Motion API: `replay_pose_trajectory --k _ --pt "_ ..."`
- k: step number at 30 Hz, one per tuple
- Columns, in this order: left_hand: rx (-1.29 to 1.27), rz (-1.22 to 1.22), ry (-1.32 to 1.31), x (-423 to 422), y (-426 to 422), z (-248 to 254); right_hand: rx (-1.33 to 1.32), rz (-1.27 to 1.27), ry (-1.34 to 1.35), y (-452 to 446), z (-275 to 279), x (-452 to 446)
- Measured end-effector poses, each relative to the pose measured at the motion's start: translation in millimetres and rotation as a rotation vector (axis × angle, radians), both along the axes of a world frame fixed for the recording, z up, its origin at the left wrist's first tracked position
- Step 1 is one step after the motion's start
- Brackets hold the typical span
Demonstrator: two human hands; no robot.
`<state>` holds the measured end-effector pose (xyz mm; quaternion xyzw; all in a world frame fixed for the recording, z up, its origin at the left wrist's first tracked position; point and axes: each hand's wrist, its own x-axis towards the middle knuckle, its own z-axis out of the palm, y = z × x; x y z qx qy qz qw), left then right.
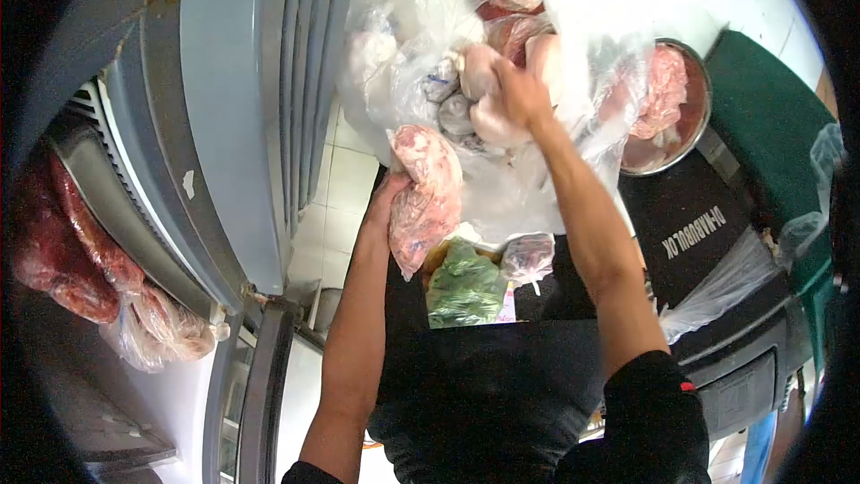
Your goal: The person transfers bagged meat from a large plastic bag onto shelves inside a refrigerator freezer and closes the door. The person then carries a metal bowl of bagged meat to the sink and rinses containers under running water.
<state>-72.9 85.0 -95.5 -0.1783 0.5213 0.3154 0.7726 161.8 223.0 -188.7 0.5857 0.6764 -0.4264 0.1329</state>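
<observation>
My left hand [385, 199] is wrapped around the edge of a clear plastic bag of pale pink meat [426, 197], held upright. Inside a large clear plastic bag [528, 197], my right hand [522, 97] grips a pale, plastic-wrapped piece of meat [480, 70]; its fingertips are partly hidden. Around that hand lie more pale pieces, a redder wrapped pack [512, 0] and small grey knotted bundles [457, 112]. Below the left hand's bag are a green plastic bag [467, 285] and a small knotted bag with dark contents [528, 258].
At right, a metal bowl [706, 103] holds pink meat, beside a dark green surface [761, 99]. An open grey-blue door [231, 108] stands close on my left. Beyond it, bagged red meat [72, 251] sits by a shelf. Loose clear plastic [726, 287] lies at lower right.
</observation>
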Motion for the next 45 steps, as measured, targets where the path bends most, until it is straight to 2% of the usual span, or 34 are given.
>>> replay_pose_trajectory --k 3,4,6,7,9,11,13,14,15,16,17,19,20,21,22,23,24,25,26,27,29,30,31,33,35,37,39,40,42,43,45 --pt "-0.073 0.019 -0.021 5 3 9 0.192 -0.120 0.163 -47 61 29" --pt "-0.122 0.075 -0.022 16 18 29 0.196 -0.122 0.147 -58 76 41" --pt "-0.116 0.098 -0.094 20 7 33 0.112 -0.645 0.370 -69 109 58" --pt "-0.101 0.099 -0.116 21 0 39 0.135 -0.641 0.371 -69 130 65" --pt "-0.070 0.099 -0.159 29 2 62 -0.441 -1.536 0.823 -64 186 74" --pt "-0.165 0.149 -0.183 42 14 112 -0.427 -1.662 0.934 -81 224 92" --pt "0.170 0.309 -0.808 59 24 160 -0.289 -1.677 0.973 -59 313 83" --pt "0.174 0.415 -0.876 73 46 213 -0.240 -1.583 1.006 -70 337 93" --pt "0.021 0.389 -0.440 74 34 229 -0.145 -1.574 1.033 -67 385 94" --pt "0.269 0.378 -0.671 86 45 270 -0.174 -1.628 1.252 -52 444 96" --pt "0.443 0.358 -0.760 92 45 294 -0.173 -1.639 1.403 -40 508 103" --pt "0.561 0.462 -0.598 99 40 347 -0.078 -1.110 1.709 -50 571 147" --pt "0.643 0.434 -0.623 107 39 360 -0.063 -0.946 1.580 -44 593 178" --pt "0.712 0.475 -0.344 111 37 365 -0.050 -0.814 1.441 -43 611 199" --pt "0.761 0.525 -0.056 113 39 371 -0.431 -1.098 1.585 -16 696 194" --pt "0.796 0.509 -0.044 117 47 368 -0.181 -0.764 1.849 -12 686 214" --pt "0.921 0.434 0.142 123 54 365 -0.163 -0.756 1.883 -2 687 221" --pt "0.865 0.574 -0.170 122 55 381 -0.306 -0.723 1.683 11 680 234" --pt "0.746 0.732 -0.505 122 56 399 -0.202 -0.616 1.747 29 651 231" --pt "0.587 0.854 -0.787 122 57 418 -0.194 -0.596 1.758 33 648 224" --pt "0.957 0.557 -0.305 134 60 449 -0.435 -0.598 2.050 36 649 205" --pt "0.922 0.581 -0.230 136 59 461 -0.550 -0.772 2.127 29 651 194" --pt "0.932 0.591 -0.222 132 57 468 -0.562 -0.756 2.128 28 653 184" --pt "0.917 0.550 -0.223 119 53 478 -0.220 -0.662 2.058 23 670 161" --pt "0.924 0.498 -0.180 96 48 486 -0.306 -0.667 2.039 23 697 136" --pt "0.940 0.468 -0.131 71 52 491 -0.249 -0.597 2.000 29 738 104" --pt "1.161 0.377 -0.479 56 55 502 -0.149 -0.535 1.997 33 779 64" --pt "1.188 0.465 -0.432 44 53 512 -0.172 -0.468 2.014 38 799 42" --pt "1.006 0.374 -0.626 26 51 573 -0.260 -0.294 2.035 42 852 -14" --pt "0.960 0.309 -0.662 16 55 561 -0.163 -0.148 1.991 39 888 -46" --pt "0.889 0.205 -0.645 -6 66 545 -0.212 -0.115 1.974 42 931 -102"
